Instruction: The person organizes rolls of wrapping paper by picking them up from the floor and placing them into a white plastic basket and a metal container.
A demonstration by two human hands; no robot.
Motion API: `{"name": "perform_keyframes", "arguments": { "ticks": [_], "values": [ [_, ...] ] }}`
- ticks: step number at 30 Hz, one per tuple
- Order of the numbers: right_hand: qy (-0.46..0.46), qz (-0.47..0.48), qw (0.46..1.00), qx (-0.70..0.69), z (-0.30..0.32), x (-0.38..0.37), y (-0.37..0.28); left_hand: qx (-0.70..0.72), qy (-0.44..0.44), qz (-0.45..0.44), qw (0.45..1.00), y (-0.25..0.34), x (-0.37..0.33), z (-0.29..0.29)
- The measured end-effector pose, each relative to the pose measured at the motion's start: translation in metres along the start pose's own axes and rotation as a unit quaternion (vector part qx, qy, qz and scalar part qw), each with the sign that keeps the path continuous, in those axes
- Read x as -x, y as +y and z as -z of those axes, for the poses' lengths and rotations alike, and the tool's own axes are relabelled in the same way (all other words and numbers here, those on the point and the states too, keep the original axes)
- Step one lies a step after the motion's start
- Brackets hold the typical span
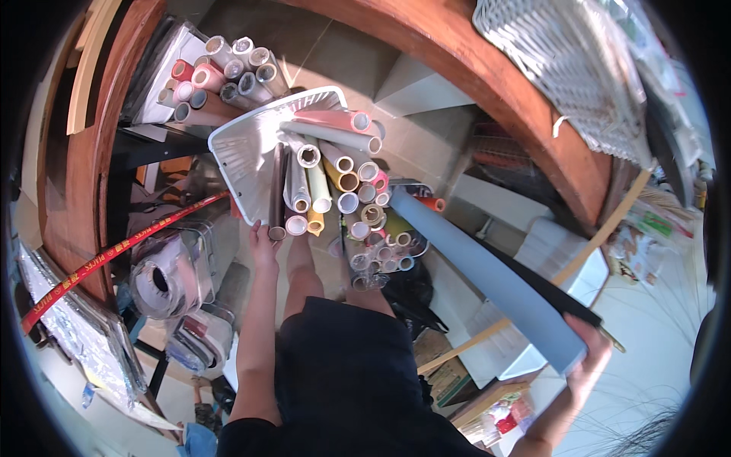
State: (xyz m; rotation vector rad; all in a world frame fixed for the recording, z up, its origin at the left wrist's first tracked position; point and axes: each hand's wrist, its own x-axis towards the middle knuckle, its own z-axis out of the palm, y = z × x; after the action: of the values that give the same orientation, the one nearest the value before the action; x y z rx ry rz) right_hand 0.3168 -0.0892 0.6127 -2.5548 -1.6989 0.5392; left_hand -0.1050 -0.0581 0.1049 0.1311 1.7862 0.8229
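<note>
While the right hand (590, 354) was clamped on the lower end of a long blue roll (487, 278) at the right of the frame, the left hand (264, 239) touched the rim of a white basket (240, 152) near the centre, its grip impossible to tell; coloured rolls (319, 186) crowded the basket.

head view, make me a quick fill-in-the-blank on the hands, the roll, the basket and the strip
The wide roll in the right hand is light ____.
Of the left hand and the right hand, the one nearer the basket is the ____.
The basket is ____ in colour.
The long strip is mostly ____.

Missing words: blue; left; white; red.
</note>
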Motion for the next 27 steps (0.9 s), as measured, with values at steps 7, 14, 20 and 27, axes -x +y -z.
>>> {"name": "perform_keyframes", "arguments": {
  "ticks": [7, 14, 20, 27],
  "values": [
    [0.25, 0.023, 0.963, -0.093, 0.082, 0.033, -0.095, 0.272, -0.017, 0.118, 0.955, -0.022, 0.006, -0.009],
    [0.095, 0.175, 0.969, -0.149, 0.014, -0.04, -0.05, 0.301, -0.094, 0.159, 0.936, 0.017, 0.03, -0.065],
    [-0.084, 0.313, 0.934, -0.152, -0.152, -0.164, -0.196, 0.3, -0.036, 0.184, 0.935, 0.061, 0.039, -0.064],
    [-0.109, 0.681, 0.704, 0.173, -0.339, -0.25, -0.254, 0.309, -0.062, 0.161, 0.935, 0.071, 0.024, -0.068]
  ]
}}
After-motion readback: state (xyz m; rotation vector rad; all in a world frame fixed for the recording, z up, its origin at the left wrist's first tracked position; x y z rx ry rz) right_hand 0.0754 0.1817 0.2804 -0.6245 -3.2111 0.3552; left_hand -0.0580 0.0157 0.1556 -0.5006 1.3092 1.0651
